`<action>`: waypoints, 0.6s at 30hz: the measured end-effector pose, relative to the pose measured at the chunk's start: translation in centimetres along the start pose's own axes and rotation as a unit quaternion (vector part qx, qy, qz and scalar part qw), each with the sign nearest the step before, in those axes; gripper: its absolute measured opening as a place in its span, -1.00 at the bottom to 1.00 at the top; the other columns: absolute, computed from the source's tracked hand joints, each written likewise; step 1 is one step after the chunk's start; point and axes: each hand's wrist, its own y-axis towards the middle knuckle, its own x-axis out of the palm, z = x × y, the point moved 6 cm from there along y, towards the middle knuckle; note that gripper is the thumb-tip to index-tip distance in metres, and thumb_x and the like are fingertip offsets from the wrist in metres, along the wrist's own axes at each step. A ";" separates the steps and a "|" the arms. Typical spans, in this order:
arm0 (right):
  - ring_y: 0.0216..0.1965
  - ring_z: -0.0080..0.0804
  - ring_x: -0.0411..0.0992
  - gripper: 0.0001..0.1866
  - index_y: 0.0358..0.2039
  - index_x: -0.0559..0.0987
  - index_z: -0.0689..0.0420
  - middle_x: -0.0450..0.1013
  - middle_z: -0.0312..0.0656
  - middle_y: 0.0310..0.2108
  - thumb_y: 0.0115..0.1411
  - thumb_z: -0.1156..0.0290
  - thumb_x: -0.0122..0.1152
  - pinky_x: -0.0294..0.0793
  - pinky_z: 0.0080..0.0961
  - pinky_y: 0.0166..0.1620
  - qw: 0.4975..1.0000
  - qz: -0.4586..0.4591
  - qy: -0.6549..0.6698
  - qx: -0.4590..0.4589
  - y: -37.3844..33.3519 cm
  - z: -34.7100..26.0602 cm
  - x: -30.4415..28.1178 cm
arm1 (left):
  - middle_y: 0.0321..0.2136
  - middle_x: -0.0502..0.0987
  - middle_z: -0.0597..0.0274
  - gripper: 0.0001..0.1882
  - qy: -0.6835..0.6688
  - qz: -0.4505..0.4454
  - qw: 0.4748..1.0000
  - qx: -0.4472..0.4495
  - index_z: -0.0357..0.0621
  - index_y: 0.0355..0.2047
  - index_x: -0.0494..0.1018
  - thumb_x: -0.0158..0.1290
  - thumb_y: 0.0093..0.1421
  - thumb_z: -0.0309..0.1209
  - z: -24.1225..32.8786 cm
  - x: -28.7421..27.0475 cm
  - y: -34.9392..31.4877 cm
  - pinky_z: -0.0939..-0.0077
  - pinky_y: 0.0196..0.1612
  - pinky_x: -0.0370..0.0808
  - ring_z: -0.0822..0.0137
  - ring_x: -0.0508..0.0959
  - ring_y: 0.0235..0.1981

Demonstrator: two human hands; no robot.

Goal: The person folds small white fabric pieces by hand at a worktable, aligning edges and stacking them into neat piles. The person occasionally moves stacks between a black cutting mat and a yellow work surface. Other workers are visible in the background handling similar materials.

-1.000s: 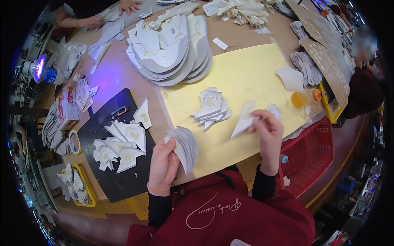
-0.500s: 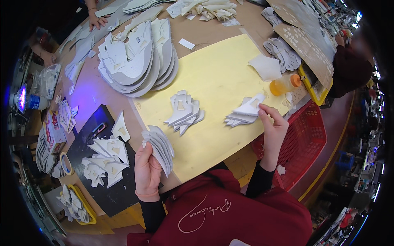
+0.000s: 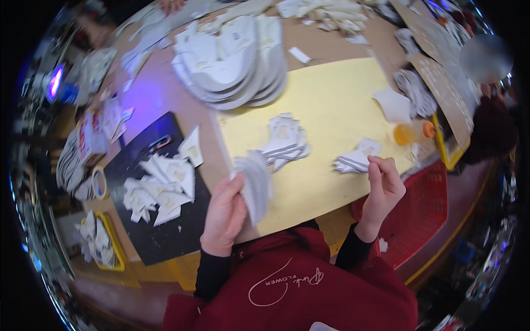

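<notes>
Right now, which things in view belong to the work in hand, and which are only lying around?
Seem part of the work:
left hand, holding a fanned stack
right hand, at the right pile; contact unclear
middle pile
yellow sheet under both piles

Seem only lying around:
bottle
red basket
white strip

Counting from one yellow sheet: two small stacks of pieces on it, one bottle at its right side! Along its near side, one left hand, one right hand, that's two, plus one fanned bundle! Left of it, one black board, one tape roll; right, one red basket; yellow trays, two, one each side!
</notes>
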 end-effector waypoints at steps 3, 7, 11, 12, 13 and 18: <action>-0.37 -0.50 0.41 -0.72 -0.09 0.61 0.29 0.49 -0.17 -0.32 0.15 0.66 0.24 0.39 -0.58 -0.22 0.985 -0.158 0.064 -0.022 -1.1 -2.6 4.7 | -0.04 0.56 0.02 -0.66 -0.028 -0.022 0.999 -0.011 -0.43 0.11 0.34 -0.14 0.46 -0.41 -0.3 0.7 -0.3 0.38 0.05 0.58 0.29 0.61 -0.05; -0.33 -0.53 0.45 -0.61 0.05 0.54 0.28 0.50 -0.14 -0.19 0.18 0.65 0.21 0.44 -0.59 -0.15 0.942 -0.280 0.181 0.045 -2.7 -4.1 10.7 | -0.08 0.58 0.01 -0.66 -0.044 -0.043 0.998 -0.024 -0.46 0.09 0.35 -0.13 0.46 -0.42 -0.4 0.8 -0.7 0.41 -0.03 0.64 0.29 0.65 -0.13; -0.27 -0.58 0.46 -0.60 0.09 0.53 0.29 0.51 -0.15 -0.15 0.22 0.67 0.18 0.46 -0.63 -0.09 0.896 -0.305 0.277 0.165 -3.4 -3.4 13.0 | -0.09 0.59 0.02 -0.68 -0.011 -0.013 1.000 -0.018 -0.45 0.07 0.37 -0.10 0.44 -0.44 -0.2 0.5 -1.4 0.41 -0.06 0.65 0.30 0.66 -0.16; -0.27 -0.61 0.45 -0.61 0.10 0.51 0.31 0.51 -0.17 -0.15 0.24 0.67 0.16 0.46 -0.65 -0.11 0.897 -0.316 0.266 0.160 -3.3 -3.4 13.2 | -0.10 0.59 0.03 -0.69 -0.008 -0.016 1.000 -0.017 -0.45 0.06 0.38 -0.10 0.44 -0.44 -0.3 0.3 -1.5 0.42 -0.06 0.65 0.30 0.66 -0.16; -0.26 -0.64 0.44 -0.62 0.10 0.49 0.33 0.50 -0.18 -0.14 0.26 0.67 0.13 0.46 -0.67 -0.14 0.897 -0.327 0.255 0.154 -3.2 -3.4 13.3 | -0.10 0.59 0.03 -0.70 -0.005 -0.020 1.000 -0.017 -0.44 0.05 0.39 -0.09 0.43 -0.45 -0.4 -0.1 -1.5 0.42 -0.06 0.65 0.30 0.66 -0.16; -0.30 -0.64 0.46 -0.75 -0.06 0.57 0.36 0.50 -0.21 -0.22 0.25 0.71 0.12 0.48 -0.71 -0.20 0.897 -0.344 0.232 0.150 -3.2 -2.7 13.0 | -0.11 0.59 0.04 -0.71 -0.013 -0.041 0.999 -0.021 -0.44 0.04 0.41 -0.07 0.42 -0.46 -0.7 -0.9 -1.2 0.44 -0.04 0.63 0.31 0.65 -0.12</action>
